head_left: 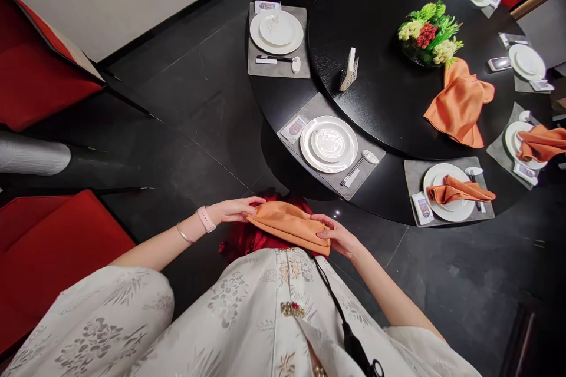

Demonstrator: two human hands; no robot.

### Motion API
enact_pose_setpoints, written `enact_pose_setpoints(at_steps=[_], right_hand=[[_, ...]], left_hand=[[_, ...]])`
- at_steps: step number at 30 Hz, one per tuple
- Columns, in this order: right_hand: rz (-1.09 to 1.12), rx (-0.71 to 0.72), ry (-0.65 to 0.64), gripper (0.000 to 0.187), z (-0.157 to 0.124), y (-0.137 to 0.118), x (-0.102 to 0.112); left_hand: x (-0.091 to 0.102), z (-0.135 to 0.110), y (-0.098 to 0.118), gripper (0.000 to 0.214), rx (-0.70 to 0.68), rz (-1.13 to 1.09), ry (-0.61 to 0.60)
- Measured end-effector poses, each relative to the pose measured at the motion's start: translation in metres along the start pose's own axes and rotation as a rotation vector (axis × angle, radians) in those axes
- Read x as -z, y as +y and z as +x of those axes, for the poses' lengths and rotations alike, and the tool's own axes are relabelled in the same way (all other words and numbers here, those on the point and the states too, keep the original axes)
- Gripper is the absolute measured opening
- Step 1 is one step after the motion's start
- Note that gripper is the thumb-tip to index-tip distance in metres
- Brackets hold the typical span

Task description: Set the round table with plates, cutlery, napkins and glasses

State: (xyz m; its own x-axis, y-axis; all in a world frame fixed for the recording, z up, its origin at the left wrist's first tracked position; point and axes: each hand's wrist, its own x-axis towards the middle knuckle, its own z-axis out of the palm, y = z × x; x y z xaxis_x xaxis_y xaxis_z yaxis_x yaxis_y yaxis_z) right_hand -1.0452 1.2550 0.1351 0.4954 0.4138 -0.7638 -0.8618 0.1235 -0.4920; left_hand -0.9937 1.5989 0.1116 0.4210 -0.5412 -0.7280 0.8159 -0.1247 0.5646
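An orange cloth napkin (pixel 285 222), folded over into a flat strip, is held in front of my body, away from the table. My left hand (pixel 232 210) pinches its left end, and my right hand (pixel 338 235) grips the right end with the thumb on top. The nearest place setting has a small plate (pixel 329 144) on a larger one over a grey placemat (pixel 316 107). Folded orange napkins lie on the plates at the right, one on the nearer setting (pixel 460 189) and another at the far right edge (pixel 542 144).
A round black table (pixel 371 6) carries several place settings, a flower arrangement (pixel 431 32) and a napkin holder (pixel 349 70). Loose orange napkins (pixel 462 106) lie heaped near the flowers. Red chairs (pixel 48 259) stand at the left, beside a silvery cylinder (pixel 33 153).
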Motion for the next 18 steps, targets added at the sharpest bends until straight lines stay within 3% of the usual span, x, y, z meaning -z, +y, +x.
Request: enact_pose_setpoints(at_steps=[3,6,8,11,13,15,18], right_hand=[[-0.371,0.268,0.097,0.060,-0.004,-0.013,-0.006],[-0.733,0.516,0.278,0.054,-0.006,-0.017,-0.008],[-0.866,0.617,0.372,0.048,-0.007,-0.016,-0.008],[-0.977,0.675,0.426,0.035,-0.005,-0.015,-0.008],[-1.007,0.710,0.421,0.025,-0.004,-0.017,-0.009],[-0.957,0.688,0.329,0.016,-0.003,-0.019,-0.011],[-0.661,0.438,0.093,0.021,0.005,-0.016,-0.013]], left_hand=[[-0.007,-0.021,0.021,0.066,-0.296,0.292,0.128],[-0.016,-0.036,0.030,0.048,-0.533,0.670,0.343],[-0.019,-0.041,0.027,0.033,-0.602,0.818,0.477],[-0.021,-0.042,0.015,0.016,-0.630,0.845,0.622],[-0.019,-0.042,0.008,0.008,-0.628,0.797,0.632],[-0.017,-0.041,0.002,0.011,-0.608,0.684,0.535],[-0.011,-0.037,-0.010,0.012,-0.462,0.342,0.341]])
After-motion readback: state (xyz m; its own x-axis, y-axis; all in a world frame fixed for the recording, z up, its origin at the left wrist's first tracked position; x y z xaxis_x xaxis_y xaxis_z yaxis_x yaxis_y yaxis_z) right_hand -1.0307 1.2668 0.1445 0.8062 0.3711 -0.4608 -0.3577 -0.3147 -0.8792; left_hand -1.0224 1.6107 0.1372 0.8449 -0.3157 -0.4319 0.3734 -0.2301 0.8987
